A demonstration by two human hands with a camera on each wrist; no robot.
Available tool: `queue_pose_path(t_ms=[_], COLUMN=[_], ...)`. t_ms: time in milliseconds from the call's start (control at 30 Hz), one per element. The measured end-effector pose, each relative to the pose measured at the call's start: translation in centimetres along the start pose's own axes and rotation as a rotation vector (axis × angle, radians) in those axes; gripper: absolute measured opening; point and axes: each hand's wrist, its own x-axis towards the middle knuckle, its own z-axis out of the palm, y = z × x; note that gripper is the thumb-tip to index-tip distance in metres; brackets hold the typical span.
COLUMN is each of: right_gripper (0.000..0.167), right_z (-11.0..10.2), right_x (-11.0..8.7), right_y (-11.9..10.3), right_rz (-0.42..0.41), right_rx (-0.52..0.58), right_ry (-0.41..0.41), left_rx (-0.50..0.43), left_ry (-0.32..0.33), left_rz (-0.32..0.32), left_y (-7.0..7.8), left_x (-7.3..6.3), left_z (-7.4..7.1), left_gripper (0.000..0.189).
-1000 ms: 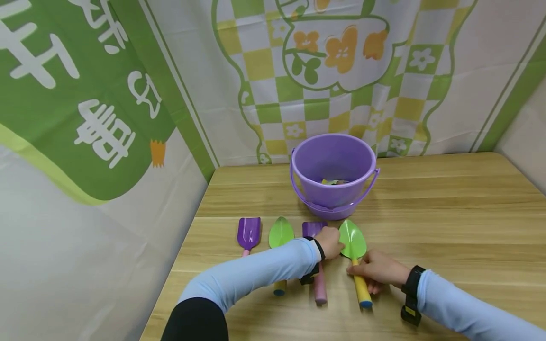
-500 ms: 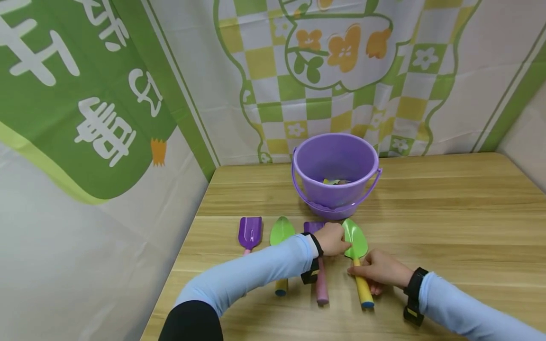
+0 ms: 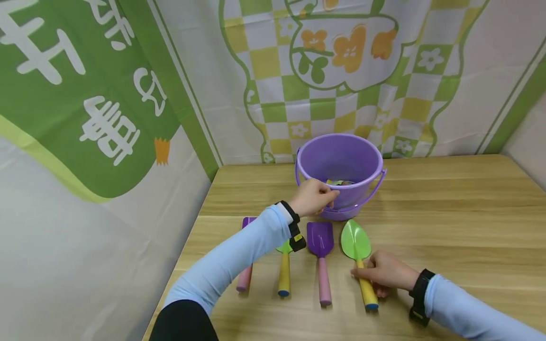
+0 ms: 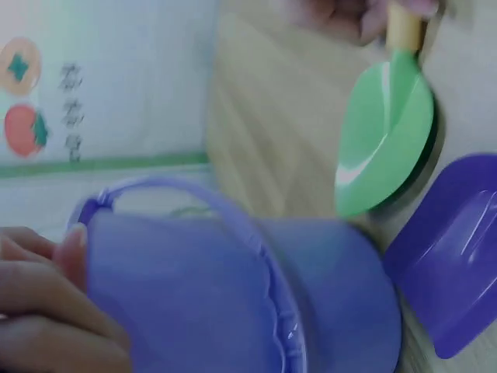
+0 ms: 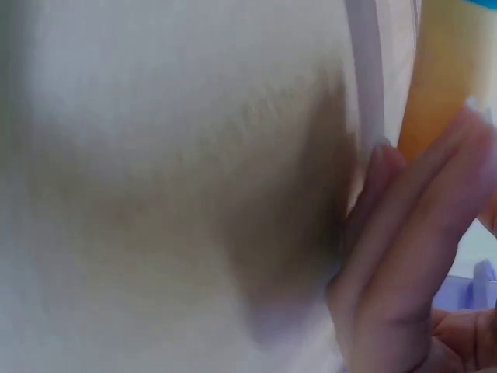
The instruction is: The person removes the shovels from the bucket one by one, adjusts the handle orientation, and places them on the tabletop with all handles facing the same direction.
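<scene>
My right hand (image 3: 386, 272) pinches the yellow handle of a green hand trowel (image 3: 355, 239) lying at the right end of a row on the table. In the right wrist view, its fingers (image 5: 419, 233) sit against that yellow handle (image 5: 446, 85). My left hand (image 3: 313, 196) is at the front rim of the purple bucket (image 3: 356, 195), its fingers loosely bent with nothing seen between them. Up close, the left wrist view shows the thumb and fingers (image 4: 54, 311) right beside the bucket's rim, above the hanging handle (image 4: 268, 264).
Left of the held trowel lie a purple shovel (image 3: 320, 237), another green trowel with a yellow handle (image 3: 284, 274) and a second purple shovel with a pink handle (image 3: 244, 279), partly behind my left sleeve. Small colourful items (image 3: 339, 182) lie inside the bucket. A printed cloth (image 3: 324, 109) hangs behind.
My left hand has left the right-hand green trowel and moved up and left to the bucket's front rim, uncovering the middle purple shovel. My right hand stays on the trowel handle.
</scene>
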Motion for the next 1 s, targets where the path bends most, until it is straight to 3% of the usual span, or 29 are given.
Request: queue_pose_path(t_ms=[200,333,433,600,700,833,1000], right_gripper=[0.049,0.046,0.043,0.029,0.024,0.026,0.028], right_z=[-1.9,-4.2,-6.0,-8.5,-9.9,-11.8,-14.0], right_x=[-0.9,-1.7,-1.8,-1.4,-0.7,0.6,2.6], right_y=[-1.4,-3.3,-5.0,-8.1,-10.1,-12.8,-15.7], right_rz=[-0.025,-0.123,-0.229,-0.36,-0.406,-0.403,-0.372], right_rx=[-0.087,-0.178,-0.275,-0.402,-0.447,-0.522,-0.594], right_ry=[0.048,0.128,0.215,0.365,0.428,0.471,0.47], left_rx=[-0.079,-0.067,-0.077,-0.103,-0.09,-0.103,-0.201], left_ry=[0.128,0.251,0.345,0.452,0.487,0.505,0.447], left_rz=[0.027,0.045,0.016,-0.09,-0.124,-0.122,-0.177], left_y=[-0.7,-1.5,-2.4,-4.0,-4.9,-5.8,-6.1], left_x=[0.5,1.1,1.6,2.2,2.7,3.5,4.4], left_z=[-2.1,-3.4,-4.2,-4.7,-4.7,-4.4,-4.1], left_gripper=[0.038,0.037,0.036,0.036,0.038,0.04,0.043])
